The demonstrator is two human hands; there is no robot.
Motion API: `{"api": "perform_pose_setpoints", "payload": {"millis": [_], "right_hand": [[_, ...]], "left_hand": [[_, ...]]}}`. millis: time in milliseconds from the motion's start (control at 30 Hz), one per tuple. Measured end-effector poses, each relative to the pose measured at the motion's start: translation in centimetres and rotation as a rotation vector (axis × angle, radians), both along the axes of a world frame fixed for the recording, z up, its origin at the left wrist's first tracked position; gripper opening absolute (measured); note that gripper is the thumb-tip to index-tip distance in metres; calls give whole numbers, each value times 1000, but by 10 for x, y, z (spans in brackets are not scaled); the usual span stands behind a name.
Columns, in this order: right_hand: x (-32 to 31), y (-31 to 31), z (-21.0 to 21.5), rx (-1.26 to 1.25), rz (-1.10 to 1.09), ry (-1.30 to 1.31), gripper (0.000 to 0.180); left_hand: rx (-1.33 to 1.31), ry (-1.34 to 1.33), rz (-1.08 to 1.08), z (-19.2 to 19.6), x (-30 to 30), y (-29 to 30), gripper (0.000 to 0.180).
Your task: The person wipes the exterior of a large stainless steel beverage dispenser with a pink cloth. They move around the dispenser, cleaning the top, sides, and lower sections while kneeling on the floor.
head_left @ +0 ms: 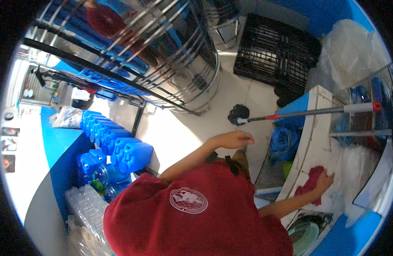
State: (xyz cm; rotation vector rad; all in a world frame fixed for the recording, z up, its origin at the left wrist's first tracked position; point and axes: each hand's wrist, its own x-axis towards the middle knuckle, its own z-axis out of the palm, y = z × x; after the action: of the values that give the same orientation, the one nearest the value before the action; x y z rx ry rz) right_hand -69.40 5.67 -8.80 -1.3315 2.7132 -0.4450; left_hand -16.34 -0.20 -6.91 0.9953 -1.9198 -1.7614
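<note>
My right hand [325, 181] rests at the far end of a dark red cloth [309, 184], gripping and pressing it flat on a white tiled ledge [312, 128] at the right. My left hand [233, 139] hovers over the pale floor with its fingers stretched out and nothing in it. It is just below the black head of a mop [239, 114]. My red shirt [192, 213] fills the lower middle of the view.
The mop's grey handle [316, 112] lies across the ledge. A large steel tank [179, 59] stands ahead, with a black plastic crate [275, 51] beside it. Blue jugs [115, 145] and clear bottles [87, 209] line the left wall. Plastic bags [350, 51] are piled at top right.
</note>
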Motion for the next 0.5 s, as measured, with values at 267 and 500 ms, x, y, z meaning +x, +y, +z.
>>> {"api": "perform_pose_setpoints", "payload": {"millis": [267,500], "right_hand": [[62,50,-40,374,-10,270,49],[150,-37,67,-75,442,-750,25]], "left_hand": [[-39,-306,-256,2,-86,-22,38],[-171,120,7,13,-145,-16,77]]}}
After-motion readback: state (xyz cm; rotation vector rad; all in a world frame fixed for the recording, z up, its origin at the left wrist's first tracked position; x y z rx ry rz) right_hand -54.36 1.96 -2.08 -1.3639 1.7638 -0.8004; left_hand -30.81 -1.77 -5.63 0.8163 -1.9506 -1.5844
